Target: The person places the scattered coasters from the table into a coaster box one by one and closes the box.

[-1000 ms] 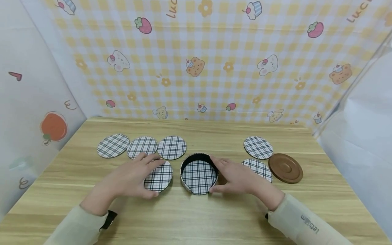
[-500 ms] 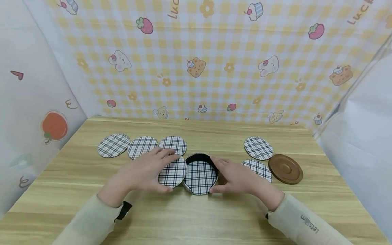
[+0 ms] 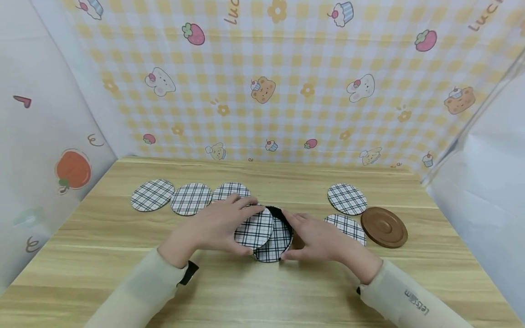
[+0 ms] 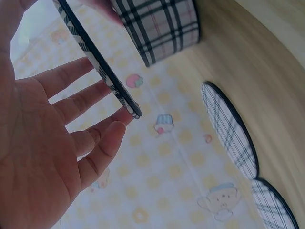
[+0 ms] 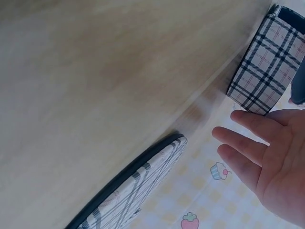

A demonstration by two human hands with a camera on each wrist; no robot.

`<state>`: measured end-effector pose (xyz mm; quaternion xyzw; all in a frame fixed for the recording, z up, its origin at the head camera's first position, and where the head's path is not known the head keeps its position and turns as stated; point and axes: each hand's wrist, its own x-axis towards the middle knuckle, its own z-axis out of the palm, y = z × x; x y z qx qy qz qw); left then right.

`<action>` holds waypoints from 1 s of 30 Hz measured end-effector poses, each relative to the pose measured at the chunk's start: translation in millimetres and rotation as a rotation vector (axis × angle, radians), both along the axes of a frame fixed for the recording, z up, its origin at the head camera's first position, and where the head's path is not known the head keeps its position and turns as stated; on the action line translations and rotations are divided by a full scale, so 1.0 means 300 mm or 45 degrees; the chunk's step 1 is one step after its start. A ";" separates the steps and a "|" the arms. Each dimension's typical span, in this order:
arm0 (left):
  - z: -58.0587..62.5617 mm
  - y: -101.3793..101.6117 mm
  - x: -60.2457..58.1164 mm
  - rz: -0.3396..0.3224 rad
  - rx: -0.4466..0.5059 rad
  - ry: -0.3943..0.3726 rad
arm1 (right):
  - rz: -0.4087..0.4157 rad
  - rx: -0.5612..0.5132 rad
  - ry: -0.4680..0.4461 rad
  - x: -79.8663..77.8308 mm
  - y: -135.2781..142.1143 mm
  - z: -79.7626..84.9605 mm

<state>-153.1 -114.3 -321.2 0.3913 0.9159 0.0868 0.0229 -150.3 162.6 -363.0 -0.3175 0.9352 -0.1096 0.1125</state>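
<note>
Left hand [image 3: 213, 228]: I'm pinching a plaid disc [image 3: 256, 231] by its rim, thumb on the near edge, fingers on the far edge, palm off to the side. Probably gripping it this way so the flat face is staying free and no finger is sitting underneath. The disc is tilting a little over the left part of the mouth of the round holder [image 5: 267, 62], covering some of it; whether it's touching the rim, I can't tell.

Right hand [image 3: 317, 239]: I'm clasping the holder around its right side, index finger at the far rim, thumb at the near rim, the other fingers spreading apart. Likely bracing it against sliding, and leaving the mouth uncovered on the left.

Inside the holder a plaid surface [image 3: 276, 243] is showing; disc or lining, can't say.

Left of the holder three loose discs are lying flat in a row: outer [image 3: 152, 195], middle [image 3: 191, 199], inner [image 3: 229, 189], the inner one partly hiding behind my left fingers. On the right, a far disc [image 3: 347, 199] and a near disc [image 3: 347, 228] are lying beside a brown round plate [image 3: 384, 227].
</note>
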 end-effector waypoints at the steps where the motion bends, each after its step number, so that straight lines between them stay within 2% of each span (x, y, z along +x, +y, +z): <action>1: 0.000 0.008 -0.003 -0.002 -0.008 -0.004 | -0.001 -0.001 -0.004 0.000 0.000 0.001; 6: -0.008 0.048 -0.016 -0.016 -0.049 -0.031 | -0.016 0.002 -0.023 0.000 0.000 0.004; 13: -0.024 0.092 -0.034 -0.092 -0.045 -0.046 | -0.023 -0.020 -0.050 -0.006 0.000 0.003; 24: -0.044 0.122 -0.041 -0.105 -0.105 -0.050 | -0.037 -0.049 -0.075 -0.008 0.008 0.000; 30: -0.050 0.131 -0.040 -0.109 -0.110 -0.038 | -0.013 -0.089 -0.084 -0.009 0.009 0.000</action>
